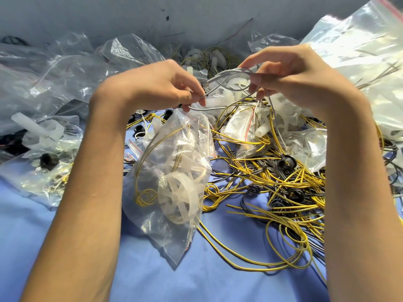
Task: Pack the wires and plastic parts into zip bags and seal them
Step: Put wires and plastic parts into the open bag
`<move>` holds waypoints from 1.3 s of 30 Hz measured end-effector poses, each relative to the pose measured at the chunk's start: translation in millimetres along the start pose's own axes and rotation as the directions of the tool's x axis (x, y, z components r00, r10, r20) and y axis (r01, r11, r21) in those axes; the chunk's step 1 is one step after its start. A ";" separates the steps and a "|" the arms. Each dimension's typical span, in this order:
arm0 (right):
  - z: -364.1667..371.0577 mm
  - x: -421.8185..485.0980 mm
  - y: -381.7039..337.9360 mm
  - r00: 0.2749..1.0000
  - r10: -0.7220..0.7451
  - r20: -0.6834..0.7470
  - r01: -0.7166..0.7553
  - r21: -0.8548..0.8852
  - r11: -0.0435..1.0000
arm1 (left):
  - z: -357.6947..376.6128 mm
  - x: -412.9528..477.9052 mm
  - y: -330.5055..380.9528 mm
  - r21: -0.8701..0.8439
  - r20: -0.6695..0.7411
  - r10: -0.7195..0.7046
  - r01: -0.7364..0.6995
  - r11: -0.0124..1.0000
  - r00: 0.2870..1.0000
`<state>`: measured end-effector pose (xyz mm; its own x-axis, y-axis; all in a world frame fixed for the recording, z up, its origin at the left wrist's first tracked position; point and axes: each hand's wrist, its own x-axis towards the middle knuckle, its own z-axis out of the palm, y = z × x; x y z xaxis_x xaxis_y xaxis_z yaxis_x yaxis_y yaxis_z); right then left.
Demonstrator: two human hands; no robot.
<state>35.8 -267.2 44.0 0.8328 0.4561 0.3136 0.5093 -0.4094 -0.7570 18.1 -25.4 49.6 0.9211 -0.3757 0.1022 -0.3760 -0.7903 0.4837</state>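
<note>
Zip bag hangs from the left hand in the middle of the view. Its long axis runs down and slightly left, mouth uppermost, bottom corner resting on the blue surface. The left hand's curled fingertips pinch the bag's mouth, with one end of the grey wire at the same fingertips. The right hand pinches the wire's loop just beside it, above the white plastic parts. Bare blue surface lies near the front edge; tangled yellow wires crowd the right, filled bags the left, empty bags the far right. A grey wall closes the back.
</note>
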 end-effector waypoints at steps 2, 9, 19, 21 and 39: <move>0.9 -0.5 -0.8 1.000 0.008 0.025 -0.009 0.007 1.000 | 0.5 -0.2 1.3 0.002 -0.003 0.014 -0.014 1.000 1.000; 1.7 -1.8 -2.7 0.998 -0.003 0.059 0.002 0.025 1.000 | 9.2 4.8 5.8 -0.035 -0.027 0.049 -0.050 0.998 0.998; -2.9 0.3 4.9 1.000 0.004 0.019 -0.005 0.028 1.000 | 27.9 15.8 24.3 -0.037 -0.029 0.120 -0.121 0.992 0.992; -3.1 0.7 6.4 1.000 0.020 0.003 -0.020 0.017 1.000 | 33.5 19.0 28.0 -0.009 -0.006 0.131 -0.131 0.991 0.991; -10.0 0.4 17.8 0.924 0.378 -0.055 -0.362 -0.441 0.821 | 76.4 22.1 74.6 0.189 0.416 0.157 -0.254 0.949 0.895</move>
<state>47.4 -282.2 36.4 0.9742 0.2231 0.0355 0.2122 -0.8500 -0.4822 2.7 -129.7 21.5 0.7236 -0.6623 -0.1942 -0.6100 -0.7454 0.2690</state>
